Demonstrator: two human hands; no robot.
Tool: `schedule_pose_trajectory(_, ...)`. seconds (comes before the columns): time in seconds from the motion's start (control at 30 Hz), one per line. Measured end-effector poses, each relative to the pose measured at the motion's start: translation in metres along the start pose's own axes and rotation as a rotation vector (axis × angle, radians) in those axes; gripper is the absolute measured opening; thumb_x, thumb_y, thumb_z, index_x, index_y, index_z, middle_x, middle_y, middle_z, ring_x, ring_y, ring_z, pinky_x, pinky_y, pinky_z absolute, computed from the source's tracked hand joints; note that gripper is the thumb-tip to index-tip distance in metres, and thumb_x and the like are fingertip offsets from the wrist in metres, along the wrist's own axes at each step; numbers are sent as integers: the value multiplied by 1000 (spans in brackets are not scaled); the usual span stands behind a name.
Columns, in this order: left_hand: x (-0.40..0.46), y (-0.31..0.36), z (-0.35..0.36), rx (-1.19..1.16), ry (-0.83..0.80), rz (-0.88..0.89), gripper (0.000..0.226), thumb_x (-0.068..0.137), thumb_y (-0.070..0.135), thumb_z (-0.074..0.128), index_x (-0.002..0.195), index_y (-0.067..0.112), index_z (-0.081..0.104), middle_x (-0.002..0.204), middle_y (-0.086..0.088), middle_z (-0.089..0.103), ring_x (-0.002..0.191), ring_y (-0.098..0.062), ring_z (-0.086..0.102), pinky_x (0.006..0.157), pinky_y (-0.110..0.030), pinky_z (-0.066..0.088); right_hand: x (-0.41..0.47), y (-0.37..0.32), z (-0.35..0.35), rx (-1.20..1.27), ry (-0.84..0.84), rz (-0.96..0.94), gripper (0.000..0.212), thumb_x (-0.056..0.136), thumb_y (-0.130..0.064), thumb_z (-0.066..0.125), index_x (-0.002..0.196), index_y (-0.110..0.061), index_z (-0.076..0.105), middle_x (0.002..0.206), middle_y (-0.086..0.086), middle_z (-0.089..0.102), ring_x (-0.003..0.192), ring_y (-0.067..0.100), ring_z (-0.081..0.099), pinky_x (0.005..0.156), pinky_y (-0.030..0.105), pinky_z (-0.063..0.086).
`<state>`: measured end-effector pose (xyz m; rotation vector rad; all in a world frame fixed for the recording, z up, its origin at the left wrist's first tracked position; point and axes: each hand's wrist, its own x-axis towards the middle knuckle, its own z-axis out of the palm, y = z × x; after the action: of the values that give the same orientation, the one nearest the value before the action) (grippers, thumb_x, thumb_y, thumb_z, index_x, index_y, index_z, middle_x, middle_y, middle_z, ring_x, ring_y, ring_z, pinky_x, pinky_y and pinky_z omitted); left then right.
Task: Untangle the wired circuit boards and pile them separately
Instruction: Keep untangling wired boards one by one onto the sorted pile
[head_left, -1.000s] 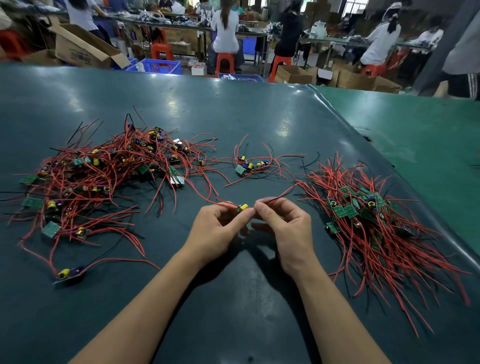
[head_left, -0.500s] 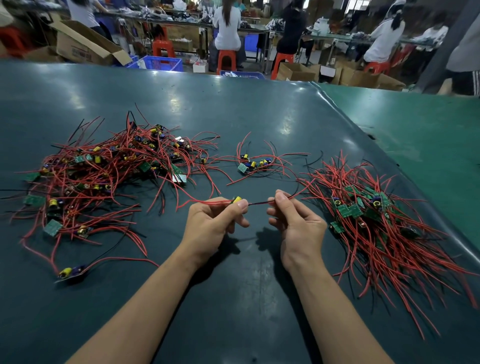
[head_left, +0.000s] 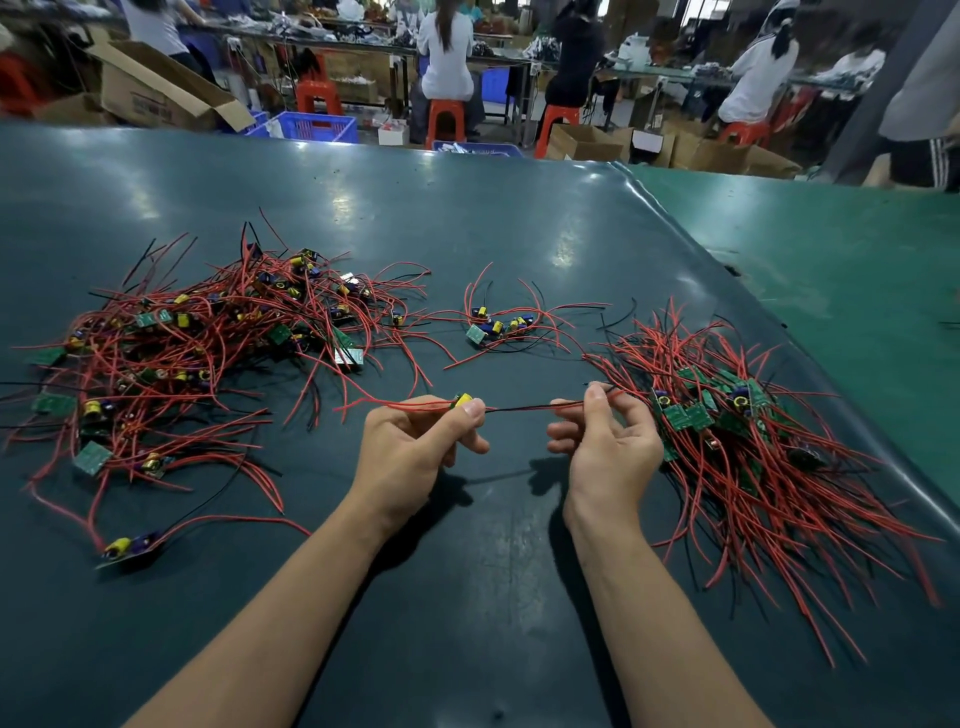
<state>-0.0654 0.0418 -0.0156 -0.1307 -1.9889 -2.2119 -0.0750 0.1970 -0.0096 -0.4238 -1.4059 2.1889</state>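
1. Since the earlier frames, both hands have been drawn further apart, so that a longer stretch of wire is pulled taut between them.
2. A small circuit board (head_left: 461, 401) with a yellow part is pinched between thumb and forefinger of the left hand (head_left: 410, 452), held above the table (head_left: 467, 218).
3. Its black and red wires (head_left: 524, 408) are pinched at the tips of the right hand (head_left: 605, 447), whose other fingers are loosely curled.
4. A tangled heap (head_left: 197, 353) of boards and red wires is seen to the left of the left hand, one red wire trailing from it to the held board.
5. A sorted pile (head_left: 753, 441) is laid just right of the right hand, wires fanned toward the near edge.
6. A small cluster (head_left: 493, 327) lies beyond the hands, well apart from them.
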Motion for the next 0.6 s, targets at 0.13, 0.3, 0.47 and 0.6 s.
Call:
schedule_pose_trajectory(0.13, 1, 1, 0, -21, 31, 18, 31, 81, 33, 73, 71, 4, 73, 64, -12, 71, 45, -10, 43, 47, -15, 37, 2, -3, -2, 48, -2, 57, 23, 104, -22, 46, 89, -7, 56, 62, 7, 70, 40, 15, 59, 36, 21, 46)
schedule_pose_trajectory(0.3, 1, 0, 3, -23, 83, 60, 27, 80, 35, 71, 73, 9, 72, 59, -10, 60, 48, -14, 38, 46, -20, 31, -10, -5, 3, -100, -368, 253, 35, 91, -39, 61, 93, -4, 65, 61, 9, 67, 38, 14, 54, 35, 19, 42)
schedule_pose_trajectory(0.47, -4, 3, 7, 138, -113, 131, 17, 75, 28, 73, 77, 11, 72, 65, 10, 66, 61, -4, 57, 60, -19, 43, -20, -2, 6, -199, -517, 202, 21, 94, -23, 64, 77, -10, 68, 53, 2, 58, 38, 11, 49, 35, 18, 38)
schedule_pose_trajectory(0.6, -6, 6, 7, 139, -122, 156, 17, 79, 26, 73, 74, 10, 71, 69, -2, 68, 64, -15, 62, 63, -28, 49, -18, -1, 6, -180, -496, 225, 24, 100, -16, 53, 83, -9, 69, 52, -2, 55, 37, 8, 44, 33, 16, 32)
